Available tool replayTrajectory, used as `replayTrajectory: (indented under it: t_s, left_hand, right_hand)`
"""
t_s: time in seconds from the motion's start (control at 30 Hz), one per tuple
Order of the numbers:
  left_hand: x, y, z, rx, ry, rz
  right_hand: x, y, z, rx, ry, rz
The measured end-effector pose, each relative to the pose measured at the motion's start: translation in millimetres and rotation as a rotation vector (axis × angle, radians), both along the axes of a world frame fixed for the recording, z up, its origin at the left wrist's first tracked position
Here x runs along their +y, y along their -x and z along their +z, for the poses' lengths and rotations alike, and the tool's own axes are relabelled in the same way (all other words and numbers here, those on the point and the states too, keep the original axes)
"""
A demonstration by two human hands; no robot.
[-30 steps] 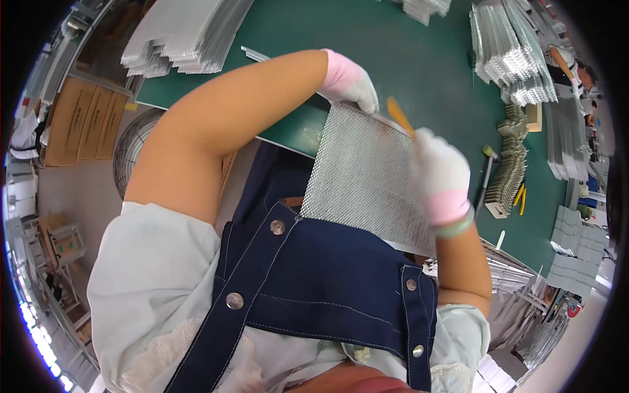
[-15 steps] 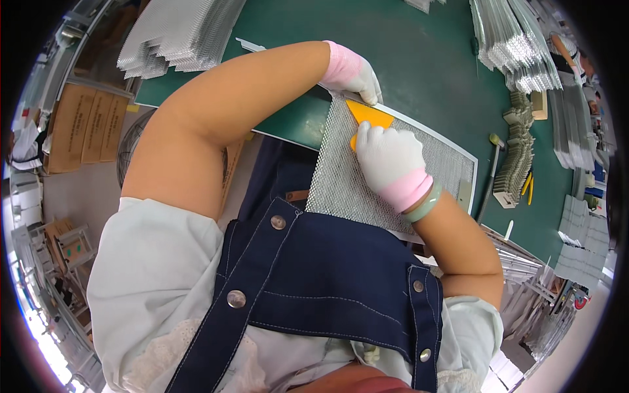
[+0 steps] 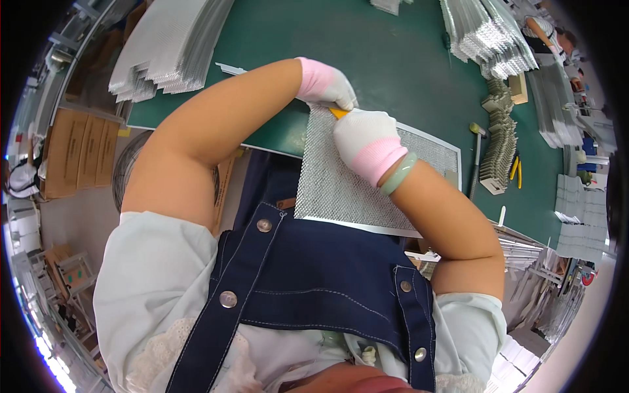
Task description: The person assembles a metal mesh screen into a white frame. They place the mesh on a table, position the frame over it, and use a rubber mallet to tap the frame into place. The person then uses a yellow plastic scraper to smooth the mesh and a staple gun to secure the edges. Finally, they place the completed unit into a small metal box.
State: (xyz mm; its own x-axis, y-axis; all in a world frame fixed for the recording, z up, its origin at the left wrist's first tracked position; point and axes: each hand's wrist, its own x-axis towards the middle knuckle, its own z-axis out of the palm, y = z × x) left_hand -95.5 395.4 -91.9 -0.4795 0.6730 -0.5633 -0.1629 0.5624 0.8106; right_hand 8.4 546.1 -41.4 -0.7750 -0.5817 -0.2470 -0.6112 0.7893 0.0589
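A silvery mesh panel (image 3: 337, 187) lies in front of me, edged by a thin metal frame (image 3: 431, 136). Its near edge reaches my apron. My left hand (image 3: 329, 86), in a white glove with a pink cuff, bends over the panel's far left corner, fingers pressed together on the frame. Close beside it, my gloved right hand (image 3: 367, 134) is closed around a yellow-orange scraper (image 3: 338, 112). Only a small piece of the scraper shows by the far frame edge; the rest is hidden under the right hand.
Stacks of mesh sheets (image 3: 167, 46) stand at the far left and far right (image 3: 488, 39) of the green table (image 3: 393, 59). A hammer (image 3: 476, 157), a row of metal brackets (image 3: 498, 144) and yellow-handled pliers (image 3: 516, 171) lie on the right. Another person (image 3: 549, 36) is at the far right.
My right hand has moved up and left with the scraper, toward the left hand, covering most of the blade. The whole view has shifted slightly.
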Motion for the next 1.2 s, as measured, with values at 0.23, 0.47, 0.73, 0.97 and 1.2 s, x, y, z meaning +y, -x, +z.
replayTrajectory:
  t_s: [0.23,0.47,0.73,0.97,1.2]
  left_hand:
    - [-3,-7,6,0.293,0.058,-0.114]
    - [13,-49,-1,0.809,0.299,-0.094]
    - [11,-68,31,1.035,0.296,-0.024]
    - [-42,-102,166,1.677,-0.189,0.502]
    - [-22,-54,141,0.812,-0.808,0.442]
  right_hand:
    - [9,-52,-18,0.069,0.256,0.105]
    - [57,-21,24,0.144,0.453,0.177]
    - [131,45,-35,0.513,0.651,-0.041]
    - [142,47,86,0.154,0.896,-0.44]
    - [119,37,89,0.523,1.397,-0.6]
